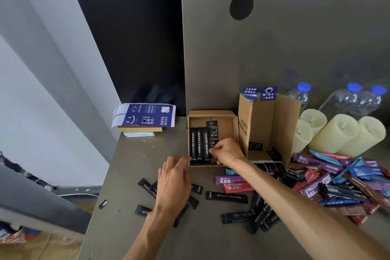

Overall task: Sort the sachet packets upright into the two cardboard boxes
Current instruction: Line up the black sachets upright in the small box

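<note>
Nearest on the table [130,164] lie the loose black sachets [226,197], scattered flat and pointing every way, so each one needs turning lengthwise before it goes in. The step in hand looks like seating a packet in the row. To do it well, slide it flush against its neighbour with its print facing the same way, and steady the carton so that the row does not fan out or topple. The left hand [174,179] does that steadying. Its fingers are stretched out and relaxed, the tips touching the front left corner of the low box [211,113], and it holds nothing. Just beyond, the right hand [229,152] reaches inside the box with its fingers curled down. They appear to pinch the near end of the end sachet [206,143], the rightmost of three black ones packed side by side against the left wall. The right part of the box floor is bare cardboard with room for more. To the right, the tall box [280,122] stands touching the low one, with a few dark packets in it. The coloured sachets [329,175] are heaped beside it, unsorted. Furthest back are pale candles [335,133] and water bottles [299,95].
</note>
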Action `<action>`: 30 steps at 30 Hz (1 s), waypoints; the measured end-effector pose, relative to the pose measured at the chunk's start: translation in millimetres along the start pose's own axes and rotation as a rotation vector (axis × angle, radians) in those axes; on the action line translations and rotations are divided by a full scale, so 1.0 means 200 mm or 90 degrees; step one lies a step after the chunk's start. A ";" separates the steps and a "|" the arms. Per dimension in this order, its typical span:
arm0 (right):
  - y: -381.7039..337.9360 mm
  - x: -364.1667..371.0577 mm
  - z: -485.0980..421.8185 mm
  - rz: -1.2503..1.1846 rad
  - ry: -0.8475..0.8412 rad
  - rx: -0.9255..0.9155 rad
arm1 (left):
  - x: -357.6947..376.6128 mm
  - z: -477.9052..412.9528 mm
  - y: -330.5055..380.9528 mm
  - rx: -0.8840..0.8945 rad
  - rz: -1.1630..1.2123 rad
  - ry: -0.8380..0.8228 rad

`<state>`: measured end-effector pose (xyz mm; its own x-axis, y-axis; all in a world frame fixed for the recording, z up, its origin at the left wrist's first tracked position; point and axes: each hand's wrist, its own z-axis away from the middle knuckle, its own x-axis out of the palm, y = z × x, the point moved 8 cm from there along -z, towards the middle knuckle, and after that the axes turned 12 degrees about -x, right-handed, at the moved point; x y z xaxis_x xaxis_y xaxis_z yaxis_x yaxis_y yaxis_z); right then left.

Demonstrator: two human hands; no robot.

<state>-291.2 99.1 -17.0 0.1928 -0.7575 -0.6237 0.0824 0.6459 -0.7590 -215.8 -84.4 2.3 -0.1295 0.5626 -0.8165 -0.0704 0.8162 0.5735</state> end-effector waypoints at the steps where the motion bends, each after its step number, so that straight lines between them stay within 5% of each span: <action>1: -0.02 -0.03 0.03 0.000 0.030 -0.028 | 0.01 0.02 0.00 0.001 0.001 -0.011; 6: -0.04 -0.08 0.35 0.017 0.057 -0.158 | 0.16 0.11 0.07 0.096 -0.044 -0.138; 12: 0.22 -0.09 0.63 0.090 0.040 -0.111 | 0.30 0.15 0.11 0.119 -0.148 -0.192; 17: 0.27 -0.12 0.72 0.123 0.099 -0.093 | 0.25 0.16 0.06 0.061 -0.077 -0.212; 19: 0.27 -0.15 0.74 0.065 0.140 -0.074 | 0.19 0.16 -0.02 -0.027 0.037 -0.208; 24: 0.20 -0.06 0.72 -0.381 0.078 0.034 | 0.11 0.20 -0.04 -0.115 0.185 -0.236; 30: 0.03 -0.09 0.64 -0.265 0.097 -0.070 | 0.10 0.23 0.04 -0.064 0.135 -0.236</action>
<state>-169.2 129.0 14.2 0.0187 -0.9613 -0.2749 0.0169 0.2752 -0.9612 -173.7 -59.9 -12.1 0.2112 0.7408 -0.6377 -0.1795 0.6707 0.7197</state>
